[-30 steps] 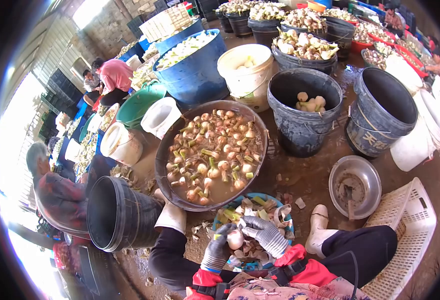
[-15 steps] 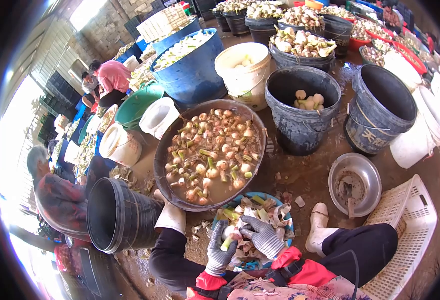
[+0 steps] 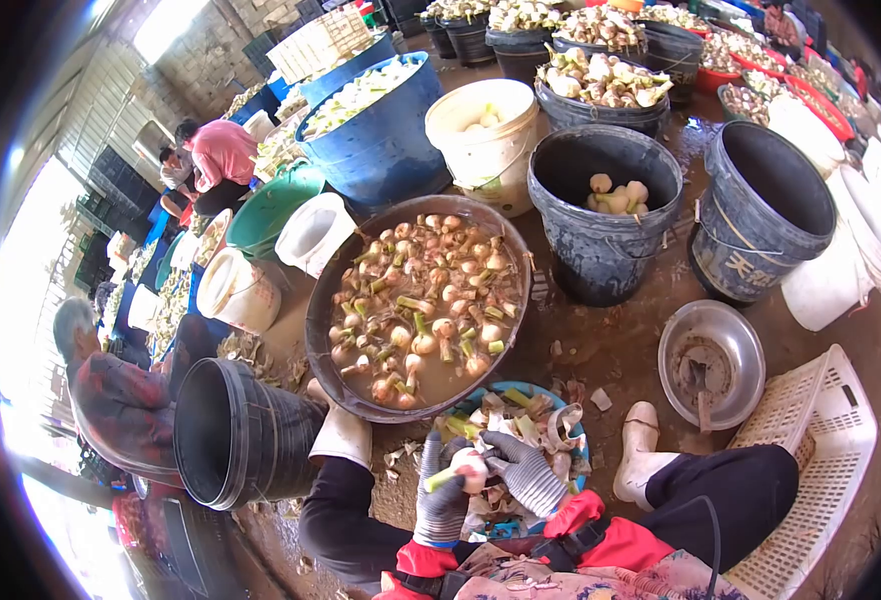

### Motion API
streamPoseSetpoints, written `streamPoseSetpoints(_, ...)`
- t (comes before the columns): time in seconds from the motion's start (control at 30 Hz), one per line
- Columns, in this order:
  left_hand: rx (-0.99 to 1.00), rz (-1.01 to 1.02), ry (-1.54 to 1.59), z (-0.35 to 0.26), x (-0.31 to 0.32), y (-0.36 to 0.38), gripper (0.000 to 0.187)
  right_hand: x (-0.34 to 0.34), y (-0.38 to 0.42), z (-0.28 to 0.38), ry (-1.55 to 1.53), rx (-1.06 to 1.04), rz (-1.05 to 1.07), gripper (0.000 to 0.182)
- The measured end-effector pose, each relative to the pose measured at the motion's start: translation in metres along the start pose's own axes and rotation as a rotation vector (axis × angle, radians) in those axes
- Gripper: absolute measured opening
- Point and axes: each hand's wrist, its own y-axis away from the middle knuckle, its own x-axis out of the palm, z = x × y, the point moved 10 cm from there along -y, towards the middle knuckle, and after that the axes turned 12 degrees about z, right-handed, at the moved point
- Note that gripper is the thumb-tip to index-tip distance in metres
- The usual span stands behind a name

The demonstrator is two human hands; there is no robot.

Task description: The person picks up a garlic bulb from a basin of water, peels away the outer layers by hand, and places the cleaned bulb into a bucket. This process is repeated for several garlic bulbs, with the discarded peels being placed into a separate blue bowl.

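My left hand (image 3: 442, 508), in a grey striped glove, is closed around a garlic bulb (image 3: 472, 468) whose pale green stem points left. Right beside the bulb is my right hand (image 3: 527, 474), gloved the same way, its fingers bent and pressed together; whatever they pinch is hidden. Under both hands stands a blue basin (image 3: 582, 466) heaped with peeled-off skins and cut stems (image 3: 523, 424). Just beyond it, a wide dark tub (image 3: 319, 345) holds muddy water with many stemmed garlic bulbs (image 3: 423, 343).
A black bucket (image 3: 606, 255) with a few peeled bulbs and another black bucket (image 3: 761, 215) stand ahead. At right are a metal bowl (image 3: 741, 390) and a white crate (image 3: 841, 440). A black bucket (image 3: 261, 440) lies tilted at left, near a seated person (image 3: 121, 400).
The garlic bulb has turned in my left hand, its stem swinging from pointing down toward me to pointing left. My right hand stays close beside it.
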Motion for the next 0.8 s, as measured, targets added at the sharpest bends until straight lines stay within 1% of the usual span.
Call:
streamPoseSetpoints(0.03, 0.002, 0.034, 0.441, 0.005, 0.006, -0.002, 0.078, 0.001, 0.001, 0.0, -0.12, 0.016, 0.019, 0.042)
streamPoseSetpoints(0.07, 0.006, -0.024, 0.453, 0.007, 0.002, -0.001, 0.084, -0.002, 0.0, 0.004, -0.159, -0.042, -0.003, 0.045)
streamPoseSetpoints(0.1, 0.007, -0.024, 0.453, 0.007, 0.001, 0.0, 0.084, -0.003, 0.0, 0.004, -0.158, -0.042, -0.003, 0.045)
streamPoseSetpoints(0.17, 0.008, -0.015, 0.244, 0.007, -0.006, 0.003, 0.084, -0.005, -0.001, -0.005, -0.315, 0.029, -0.007, 0.046)
streamPoseSetpoints(0.2, 0.041, 0.003, -0.048, 0.002, -0.009, 0.001, 0.078, -0.006, 0.0, -0.002, -0.304, 0.048, 0.03, 0.046)
streamPoseSetpoints(0.23, 0.037, 0.004, -0.048, 0.005, -0.011, 0.005, 0.078, -0.006, 0.0, -0.003, -0.307, 0.049, 0.028, 0.046)
streamPoseSetpoints(0.3, 0.047, 0.039, -0.646, -0.006, -0.005, 0.01, 0.074, -0.004, 0.0, -0.001, -0.123, 0.062, 0.045, 0.044)
streamPoseSetpoints(0.33, 0.077, 0.064, -0.741, -0.01, 0.002, 0.011, 0.073, -0.005, -0.001, 0.001, -0.045, 0.05, 0.046, 0.042)
streamPoseSetpoints(0.37, 0.076, 0.064, -0.744, -0.011, 0.001, 0.011, 0.073, -0.005, 0.0, 0.002, -0.048, 0.049, 0.046, 0.042)
streamPoseSetpoints(0.43, 0.128, 0.161, -0.972, -0.011, 0.011, 0.012, 0.072, -0.003, 0.002, 0.005, -0.107, 0.102, 0.078, 0.041)
streamPoseSetpoints(0.47, 0.138, 0.162, -0.873, -0.008, 0.01, 0.012, 0.071, -0.002, 0.002, 0.0, -0.108, 0.1, 0.073, 0.041)
streamPoseSetpoints(0.53, 0.122, 0.185, -0.839, -0.005, 0.014, 0.011, 0.071, -0.005, -0.001, -0.003, 0.036, 0.068, 0.017, 0.035)
streamPoseSetpoints(0.57, 0.103, 0.2, -0.804, -0.003, 0.015, 0.011, 0.072, -0.004, -0.001, -0.007, 0.036, 0.068, 0.015, 0.035)
streamPoseSetpoints(0.63, -0.123, -0.025, -0.1, 0.023, -0.011, 0.009, 0.074, -0.002, 0.001, -0.005, -0.17, 0.04, 0.021, 0.033)
streamPoseSetpoints(0.67, -0.061, 0.038, 0.386, 0.028, -0.005, 0.008, 0.078, -0.002, 0.002, -0.002, -0.165, 0.037, 0.025, 0.033)
streamPoseSetpoints(0.7, -0.054, 0.038, 0.385, 0.027, -0.003, 0.007, 0.078, -0.005, 0.004, 0.01, -0.114, -0.045, 0.008, 0.034)
streamPoseSetpoints(0.73, -0.025, 0.007, 0.563, 0.03, -0.001, 0.007, 0.073, -0.007, 0.006, 0.021, -0.065, -0.128, -0.011, 0.035)
streamPoseSetpoints(0.77, 0.002, -0.024, 0.739, 0.031, 0.001, 0.007, 0.069, -0.008, 0.004, 0.01, -0.065, -0.131, -0.009, 0.035)
streamPoseSetpoints(0.8, -0.003, -0.077, 0.781, 0.034, -0.002, 0.01, 0.061, -0.003, -0.003, -0.015, -0.407, -0.116, 0.059, 0.036)
